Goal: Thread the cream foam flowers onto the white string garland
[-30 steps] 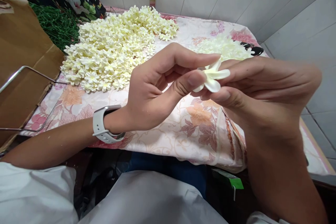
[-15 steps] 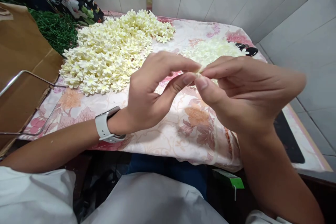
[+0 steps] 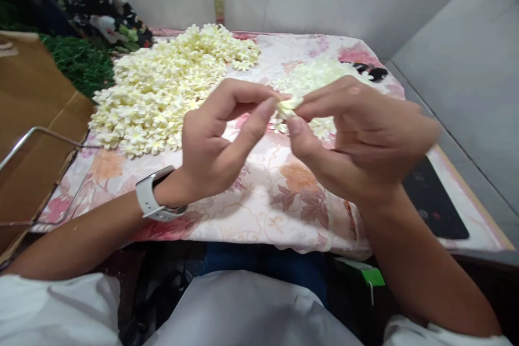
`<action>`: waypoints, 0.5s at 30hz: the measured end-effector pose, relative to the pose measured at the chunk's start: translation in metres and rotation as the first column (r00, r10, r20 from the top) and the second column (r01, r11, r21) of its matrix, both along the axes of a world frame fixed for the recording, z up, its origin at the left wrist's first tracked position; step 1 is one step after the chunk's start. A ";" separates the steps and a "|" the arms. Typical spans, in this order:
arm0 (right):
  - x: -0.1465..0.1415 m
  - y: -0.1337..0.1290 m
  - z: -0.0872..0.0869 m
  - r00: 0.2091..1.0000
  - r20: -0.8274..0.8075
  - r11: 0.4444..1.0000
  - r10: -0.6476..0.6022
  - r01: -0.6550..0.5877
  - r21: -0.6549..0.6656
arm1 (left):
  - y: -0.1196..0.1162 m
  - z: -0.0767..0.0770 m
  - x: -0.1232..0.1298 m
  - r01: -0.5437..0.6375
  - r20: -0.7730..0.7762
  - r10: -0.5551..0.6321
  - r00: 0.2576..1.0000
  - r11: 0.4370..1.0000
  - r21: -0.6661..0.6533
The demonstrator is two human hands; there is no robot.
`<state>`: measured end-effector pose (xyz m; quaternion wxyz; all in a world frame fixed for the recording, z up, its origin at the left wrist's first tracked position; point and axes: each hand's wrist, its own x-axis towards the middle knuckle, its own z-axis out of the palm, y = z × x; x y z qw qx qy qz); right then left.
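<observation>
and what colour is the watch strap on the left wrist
The watch strap is plain white or very pale grey, seen best in the current head view.

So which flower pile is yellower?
The bigger left pile, beside the green strands; the smaller right pile, partly behind the right hand, is whiter.

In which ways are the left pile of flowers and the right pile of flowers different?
The left pile is creamy yellow; the right pile is whiter. The left pile looks larger; the right pile, partly hidden by the right hand, looks smaller. Both lie on the flowered cloth.
</observation>
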<state>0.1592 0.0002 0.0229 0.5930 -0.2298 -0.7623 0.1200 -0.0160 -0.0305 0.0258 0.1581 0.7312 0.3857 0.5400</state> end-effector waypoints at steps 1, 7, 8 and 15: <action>-0.002 0.001 0.001 1.000 0.024 1.000 -0.011 0.010 0.029 | -0.001 0.002 0.012 0.060 0.009 -0.060 0.998 0.998 -0.036; -0.005 0.007 0.008 0.911 0.363 0.981 -0.195 0.189 0.054 | -0.007 0.003 0.095 0.398 0.082 -0.392 0.916 0.914 -0.085; -0.004 0.006 0.011 0.874 0.439 0.975 -0.211 0.220 0.030 | -0.007 0.002 0.098 0.422 0.084 -0.415 0.906 0.903 -0.087; 0.004 -0.002 0.037 0.713 0.664 0.945 -0.224 0.325 -0.030 | 0.022 -0.003 0.017 0.458 0.080 -0.452 0.888 0.883 -0.101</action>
